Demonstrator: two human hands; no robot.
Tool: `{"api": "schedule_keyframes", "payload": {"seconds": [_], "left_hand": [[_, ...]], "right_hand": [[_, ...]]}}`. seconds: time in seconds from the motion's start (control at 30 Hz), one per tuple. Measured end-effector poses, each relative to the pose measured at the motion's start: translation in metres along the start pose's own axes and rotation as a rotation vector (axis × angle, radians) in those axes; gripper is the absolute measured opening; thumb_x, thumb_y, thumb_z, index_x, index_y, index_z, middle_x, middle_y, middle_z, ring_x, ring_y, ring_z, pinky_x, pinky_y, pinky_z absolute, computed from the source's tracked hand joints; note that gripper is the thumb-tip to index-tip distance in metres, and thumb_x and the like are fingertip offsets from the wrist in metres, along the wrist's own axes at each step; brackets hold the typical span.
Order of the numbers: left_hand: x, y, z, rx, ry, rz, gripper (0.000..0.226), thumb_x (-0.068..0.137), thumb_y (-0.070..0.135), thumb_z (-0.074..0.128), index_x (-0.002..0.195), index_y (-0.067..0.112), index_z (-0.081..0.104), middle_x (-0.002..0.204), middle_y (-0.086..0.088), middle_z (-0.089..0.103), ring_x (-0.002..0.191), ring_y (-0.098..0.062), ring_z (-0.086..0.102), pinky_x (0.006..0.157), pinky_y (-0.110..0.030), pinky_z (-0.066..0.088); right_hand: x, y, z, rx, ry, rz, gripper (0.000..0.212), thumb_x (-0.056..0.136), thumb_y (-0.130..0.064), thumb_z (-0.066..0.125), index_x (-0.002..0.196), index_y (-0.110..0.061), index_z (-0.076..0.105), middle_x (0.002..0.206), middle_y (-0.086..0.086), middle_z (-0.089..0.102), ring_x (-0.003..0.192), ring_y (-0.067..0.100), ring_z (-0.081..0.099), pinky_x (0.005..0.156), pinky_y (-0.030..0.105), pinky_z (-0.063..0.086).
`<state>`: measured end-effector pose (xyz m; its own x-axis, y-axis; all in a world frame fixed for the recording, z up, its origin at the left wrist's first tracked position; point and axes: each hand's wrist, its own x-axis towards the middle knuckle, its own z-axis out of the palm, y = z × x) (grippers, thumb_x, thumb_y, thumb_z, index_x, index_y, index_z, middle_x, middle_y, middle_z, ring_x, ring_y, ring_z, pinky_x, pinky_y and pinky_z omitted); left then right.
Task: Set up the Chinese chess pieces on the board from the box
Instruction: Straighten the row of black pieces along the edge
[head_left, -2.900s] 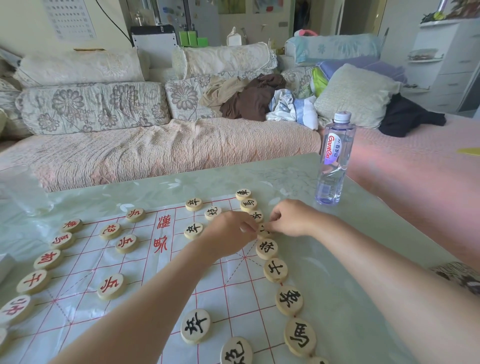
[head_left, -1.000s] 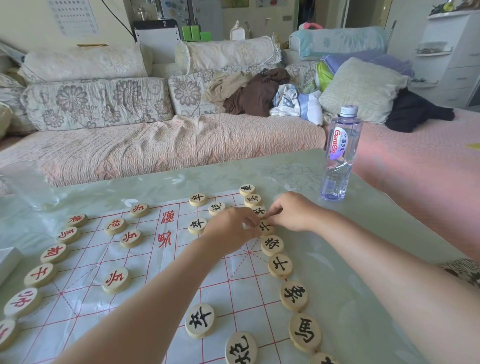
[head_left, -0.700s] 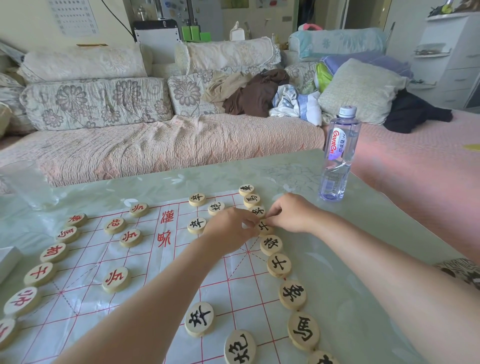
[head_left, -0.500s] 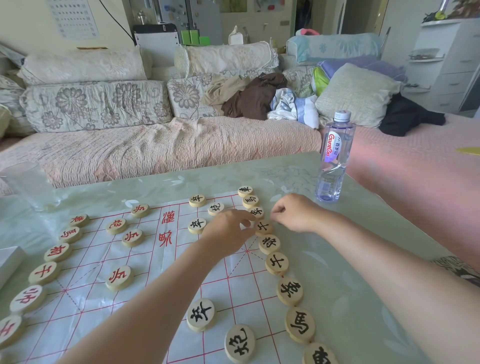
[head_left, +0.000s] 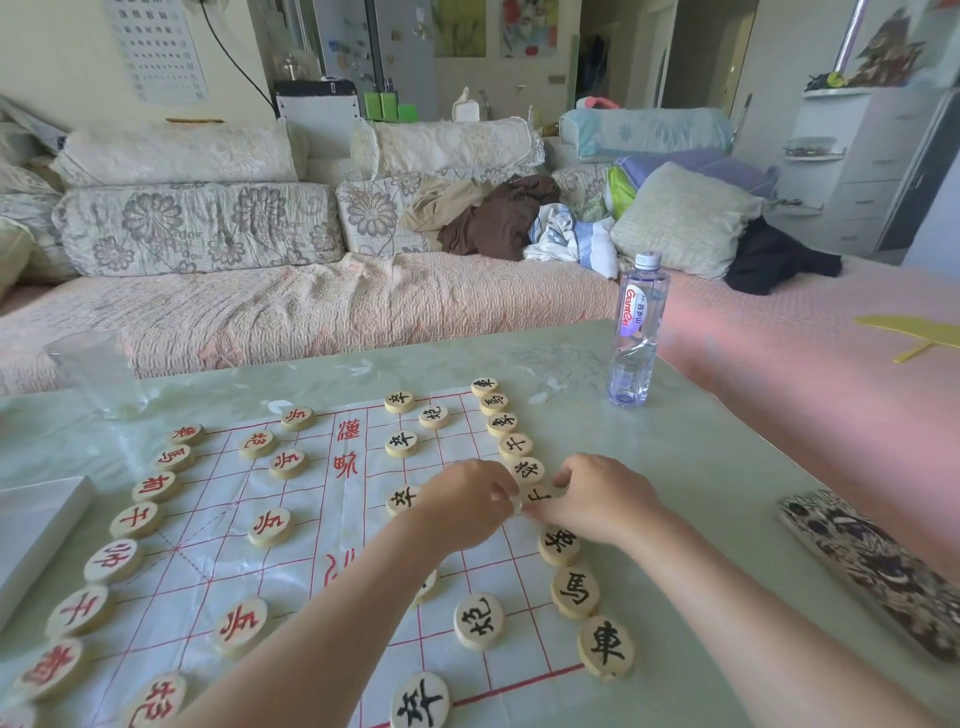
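Observation:
A white chess sheet with red grid lines (head_left: 332, 525) lies on the pale green table. Round wooden pieces with red characters (head_left: 262, 526) line its left side, and ones with black characters (head_left: 574, 592) run down its right edge. My left hand (head_left: 467, 501) and my right hand (head_left: 597, 496) meet over one black-marked piece (head_left: 537, 496) in the right column. Fingertips of both hands pinch its edges, and the hands cover part of it. A white box edge (head_left: 31, 525) shows at the far left.
A water bottle (head_left: 636, 332) stands at the table's back right. A clear glass (head_left: 96, 371) sits at the back left. A patterned flat object (head_left: 872, 566) lies at the right edge. A sofa with cushions and clothes (head_left: 311, 306) runs behind the table.
Both hands have moved nearer along the right column, from the piece two places further back to this one. The view has tilted down a little.

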<state>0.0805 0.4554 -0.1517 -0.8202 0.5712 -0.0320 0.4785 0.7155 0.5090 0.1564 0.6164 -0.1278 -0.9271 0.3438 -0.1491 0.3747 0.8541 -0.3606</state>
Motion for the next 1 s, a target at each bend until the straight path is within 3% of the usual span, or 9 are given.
{"api": "schedule_keyframes", "payload": {"seconds": [0.13, 0.33, 0.4, 0.47, 0.57, 0.63, 0.7, 0.8, 1.0], "left_hand": [[-0.005, 0.003, 0.005, -0.010, 0.002, -0.008, 0.024, 0.091, 0.027, 0.054, 0.113, 0.030, 0.063, 0.106, 0.013, 0.067, 0.092, -0.010, 0.061, 0.076, -0.022, 0.048], [-0.007, 0.002, 0.006, -0.027, 0.004, -0.025, 0.025, 0.089, 0.024, 0.057, 0.112, 0.028, 0.065, 0.104, 0.012, 0.067, 0.095, -0.011, 0.062, 0.084, -0.026, 0.051], [-0.006, 0.002, 0.007, -0.024, 0.001, -0.031, 0.025, 0.089, 0.025, 0.057, 0.113, 0.030, 0.064, 0.103, 0.013, 0.067, 0.093, -0.010, 0.062, 0.084, -0.027, 0.052], [-0.006, 0.002, 0.009, -0.016, 0.006, -0.034, 0.025, 0.089, 0.027, 0.057, 0.112, 0.031, 0.065, 0.101, 0.015, 0.067, 0.088, -0.009, 0.060, 0.081, -0.025, 0.051], [-0.005, 0.002, 0.009, -0.008, 0.014, -0.032, 0.025, 0.087, 0.028, 0.061, 0.112, 0.029, 0.064, 0.098, 0.016, 0.066, 0.085, -0.008, 0.057, 0.081, -0.026, 0.051], [-0.005, 0.003, 0.009, -0.005, 0.005, -0.047, 0.030, 0.086, 0.029, 0.065, 0.115, 0.029, 0.062, 0.100, 0.016, 0.067, 0.085, -0.007, 0.056, 0.079, -0.025, 0.049], [-0.006, 0.004, 0.008, 0.009, -0.004, -0.067, 0.035, 0.085, 0.032, 0.068, 0.119, 0.031, 0.059, 0.100, 0.016, 0.067, 0.084, -0.007, 0.056, 0.074, -0.024, 0.045], [-0.010, 0.003, 0.007, 0.003, -0.008, -0.094, 0.032, 0.083, 0.035, 0.069, 0.115, 0.031, 0.061, 0.096, 0.016, 0.067, 0.072, -0.004, 0.054, 0.062, -0.022, 0.043], [-0.011, 0.001, 0.006, -0.040, -0.011, -0.095, 0.037, 0.076, 0.042, 0.075, 0.109, 0.032, 0.062, 0.094, 0.019, 0.065, 0.071, -0.001, 0.056, 0.067, -0.023, 0.048]], "right_hand": [[0.002, -0.005, 0.000, -0.042, 0.038, -0.013, 0.061, 0.057, -0.077, 0.066, 0.076, -0.019, 0.061, 0.076, -0.009, 0.063, 0.073, 0.016, 0.061, 0.061, 0.028, 0.044], [0.006, 0.008, -0.001, 0.087, -0.024, -0.056, 0.038, 0.068, -0.051, 0.076, 0.096, -0.027, 0.071, 0.098, -0.004, 0.070, 0.095, 0.017, 0.066, 0.083, 0.033, 0.054], [0.011, 0.015, -0.001, 0.175, -0.090, -0.064, 0.028, 0.066, -0.044, 0.079, 0.090, -0.037, 0.068, 0.096, -0.010, 0.067, 0.091, 0.012, 0.065, 0.083, 0.033, 0.055], [0.014, 0.018, 0.000, 0.238, -0.133, -0.051, 0.029, 0.061, -0.046, 0.081, 0.085, -0.036, 0.069, 0.093, -0.009, 0.069, 0.087, 0.011, 0.066, 0.082, 0.034, 0.056], [0.015, 0.018, 0.004, 0.210, -0.104, -0.044, 0.056, 0.052, -0.063, 0.079, 0.091, -0.024, 0.073, 0.091, -0.004, 0.073, 0.090, 0.017, 0.068, 0.082, 0.035, 0.055], [0.015, 0.015, 0.006, 0.231, -0.122, -0.071, 0.040, 0.058, -0.058, 0.082, 0.084, -0.028, 0.074, 0.087, -0.006, 0.073, 0.087, 0.016, 0.068, 0.076, 0.030, 0.054], [0.017, 0.012, 0.005, 0.254, -0.163, -0.116, 0.018, 0.071, -0.037, 0.082, 0.088, -0.038, 0.075, 0.085, -0.011, 0.070, 0.085, 0.013, 0.066, 0.073, 0.025, 0.051], [0.020, 0.011, 0.005, 0.250, -0.160, -0.126, 0.033, 0.076, -0.017, 0.074, 0.102, -0.038, 0.076, 0.087, -0.014, 0.071, 0.087, 0.011, 0.067, 0.080, 0.026, 0.055], [0.020, 0.010, 0.004, 0.256, -0.136, -0.118, 0.020, 0.074, -0.024, 0.076, 0.081, -0.041, 0.071, 0.094, -0.011, 0.073, 0.091, 0.013, 0.068, 0.084, 0.029, 0.056]]}}
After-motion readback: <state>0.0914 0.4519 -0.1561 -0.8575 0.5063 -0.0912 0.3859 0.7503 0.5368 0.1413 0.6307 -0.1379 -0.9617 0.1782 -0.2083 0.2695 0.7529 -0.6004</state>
